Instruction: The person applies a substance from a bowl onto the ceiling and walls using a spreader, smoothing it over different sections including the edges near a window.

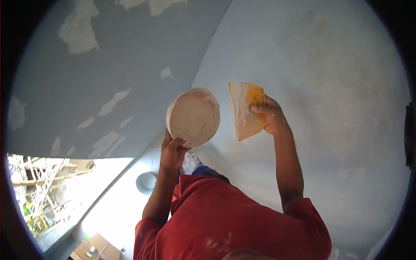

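Note:
My left hand [173,151] is closed on the lower rim of a round, shallow bowl [195,117], whose inside is coated with pale paste. To the right, my right hand [272,115] grips a yellow, flat spreader [247,117] by its right edge, thumb on its face. Whitish paste covers much of the spreader. The bowl and the spreader are apart, both held up in front of a pale blue wall [346,108].
A grey surface with white patches [143,52] slopes across the upper left. Below are a light blue bucket [146,183] and a cardboard box [96,248]. Poles [41,186] show through an opening at the lower left.

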Demonstrator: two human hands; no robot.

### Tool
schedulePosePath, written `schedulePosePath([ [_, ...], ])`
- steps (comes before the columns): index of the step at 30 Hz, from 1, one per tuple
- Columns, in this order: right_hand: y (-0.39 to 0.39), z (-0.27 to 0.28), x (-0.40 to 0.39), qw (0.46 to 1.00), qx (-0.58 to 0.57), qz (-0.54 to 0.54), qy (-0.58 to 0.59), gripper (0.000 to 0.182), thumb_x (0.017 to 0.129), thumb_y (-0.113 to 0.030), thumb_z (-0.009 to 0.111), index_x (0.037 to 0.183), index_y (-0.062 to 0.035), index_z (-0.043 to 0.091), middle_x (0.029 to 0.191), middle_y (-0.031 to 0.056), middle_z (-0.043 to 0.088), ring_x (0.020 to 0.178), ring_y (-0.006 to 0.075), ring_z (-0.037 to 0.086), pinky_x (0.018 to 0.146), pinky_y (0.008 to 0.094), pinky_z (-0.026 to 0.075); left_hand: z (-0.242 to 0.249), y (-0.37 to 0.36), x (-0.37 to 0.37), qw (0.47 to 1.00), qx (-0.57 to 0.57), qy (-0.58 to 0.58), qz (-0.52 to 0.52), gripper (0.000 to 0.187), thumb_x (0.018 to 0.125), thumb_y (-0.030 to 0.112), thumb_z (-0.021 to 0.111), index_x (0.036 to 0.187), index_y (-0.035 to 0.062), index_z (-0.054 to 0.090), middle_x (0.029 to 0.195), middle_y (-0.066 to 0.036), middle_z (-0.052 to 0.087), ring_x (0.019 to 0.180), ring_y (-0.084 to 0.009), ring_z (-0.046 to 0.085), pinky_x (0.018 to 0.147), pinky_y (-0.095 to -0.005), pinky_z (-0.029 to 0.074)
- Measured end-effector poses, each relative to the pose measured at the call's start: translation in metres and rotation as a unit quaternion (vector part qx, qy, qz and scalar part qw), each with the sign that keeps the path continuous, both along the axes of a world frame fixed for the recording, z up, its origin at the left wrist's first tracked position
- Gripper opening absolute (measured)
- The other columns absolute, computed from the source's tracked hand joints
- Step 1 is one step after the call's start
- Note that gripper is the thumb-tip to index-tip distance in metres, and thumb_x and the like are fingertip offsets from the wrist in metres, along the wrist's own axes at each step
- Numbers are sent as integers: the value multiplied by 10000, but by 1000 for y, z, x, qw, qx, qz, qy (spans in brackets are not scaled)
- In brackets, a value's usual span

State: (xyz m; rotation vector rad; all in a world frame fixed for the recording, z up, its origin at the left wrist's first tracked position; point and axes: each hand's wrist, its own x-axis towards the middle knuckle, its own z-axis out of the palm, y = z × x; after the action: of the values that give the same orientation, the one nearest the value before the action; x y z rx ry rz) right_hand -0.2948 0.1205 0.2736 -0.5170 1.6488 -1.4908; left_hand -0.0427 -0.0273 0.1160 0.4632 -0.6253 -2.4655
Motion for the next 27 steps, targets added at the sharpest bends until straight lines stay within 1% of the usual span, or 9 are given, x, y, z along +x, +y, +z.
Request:
schedulePosePath([
  [2, 5, -15, 17, 999, 9, 13, 32, 449, 809, -84, 689, 1222, 33, 558, 1085, 88, 639, 1013, 190, 612, 917, 350, 495, -4, 1, 2, 1000, -20, -6, -14, 751, 735, 28, 493, 1450, -4, 265, 1383, -239, 424, 1257, -405, 509, 973, -540, 524],
  [4, 8, -11, 29, 997, 14, 20, 75, 445, 800, -82, 692, 1213, 24, 566, 1054, 83, 649, 988, 185, 622, 907, 348, 501, 12, 0, 3, 1000, -7, -18, 3, 735, 714, 17, 482, 1421, -24, 285, 1305, -219, 475, 1171, -352, 566, 932, -454, 553],
  [7, 11, -16, 42, 944, 168, 82, 271, 381, 813, -81, 685, 1171, 4, 586, 999, 89, 673, 886, 185, 647, 862, 353, 510, 11, 0, 4, 999, -26, -20, -5, 737, 713, 21, 482, 1420, -32, 279, 1299, -226, 475, 1168, -349, 568, 933, -454, 553],
  [10, 5, -12, 69, 866, 208, 91, 446, 298, 873, -88, 654, 1153, -3, 603, 950, 139, 694, 809, 242, 678, 769, 345, 533, 18, 0, 7, 999, -27, -19, -12, 724, 718, 11, 486, 1410, -37, 279, 1292, -227, 470, 1161, -356, 567, 928, -460, 559],
  [12, -1, -25, 82, 780, 134, 101, 603, 281, 865, -7, 613, 1147, -15, 599, 1095, 214, 676, 892, 339, 702, 769, 390, 580, 22, 4, 5, 999, -3, -30, 9, 707, 719, -5, 484, 1398, -38, 286, 1285, -226, 470, 1156, -359, 568, 926, -465, 561],
  [13, -7, -44, 89, 718, 18, 70, 692, 349, 851, 49, 586, 1193, -17, 594, 1112, 211, 676, 950, 327, 698, 788, 391, 594, 25, 7, 4, 999, 18, -36, 31, 691, 721, -21, 482, 1385, -40, 294, 1279, -225, 470, 1151, -362, 569, 924, -470, 563],
  [15, -10, -76, 111, 651, 22, 66, 756, 475, 804, 46, 599, 1276, 16, 557, 1158, 211, 663, 1034, 364, 669, 897, 418, 566, 30, 14, 1, 998, 17, -39, 52, 680, 726, -15, 472, 1385, -46, 308, 1298, -232, 466, 1175, -372, 562, 935, -479, 562],
  [20, 11, -129, 128, 646, 49, 98, 756, 505, 774, 15, 620, 1276, 21, 560, 1249, 224, 611, 1126, 408, 609, 989, 479, 506, 15, 32, -10, 984, -82, -118, 104, 683, 719, -13, 449, 1388, -59, 322, 1328, -246, 458, 1206, -393, 547, 955, -509, 552],
  [27, 55, -138, 85, 628, 62, 98, 769, 538, 727, 95, 632, 1258, 14, 598, 1251, 194, 630, 1170, 377, 604, 1032, 466, 489, 12, 26, -1, 999, 38, 6, 27, 753, 678, -9, 429, 1418, -61, 299, 1351, -261, 455, 1222, -426, 527, 1007, -542, 507],
])
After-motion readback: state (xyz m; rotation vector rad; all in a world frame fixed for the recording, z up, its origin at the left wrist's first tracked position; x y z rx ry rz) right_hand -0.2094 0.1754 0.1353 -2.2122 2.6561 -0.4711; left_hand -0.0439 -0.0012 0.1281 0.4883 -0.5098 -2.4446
